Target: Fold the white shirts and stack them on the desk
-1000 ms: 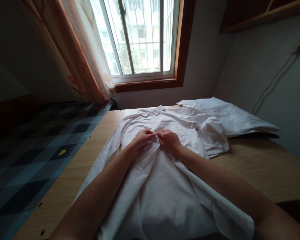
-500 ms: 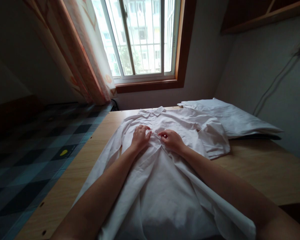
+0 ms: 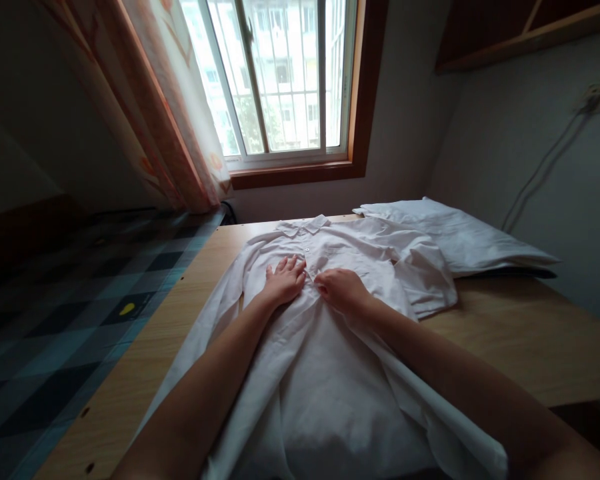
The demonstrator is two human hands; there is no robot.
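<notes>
A white shirt (image 3: 330,360) lies spread front-up on the wooden desk (image 3: 520,340), collar toward the window. The left hand (image 3: 283,283) rests flat and released on its chest, fingers extended. The right hand (image 3: 341,291), just beside it, pinches the button placket between curled fingertips.

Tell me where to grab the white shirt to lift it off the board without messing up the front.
Probably at the two shoulders beside the collar, coming from the far, window end. The white shirt lies face up on the wooden board, collar away from the person, its right sleeve folded over. The left hand lies flat on the chest and the right hand pinches the placket, so the middle is taken.
</notes>
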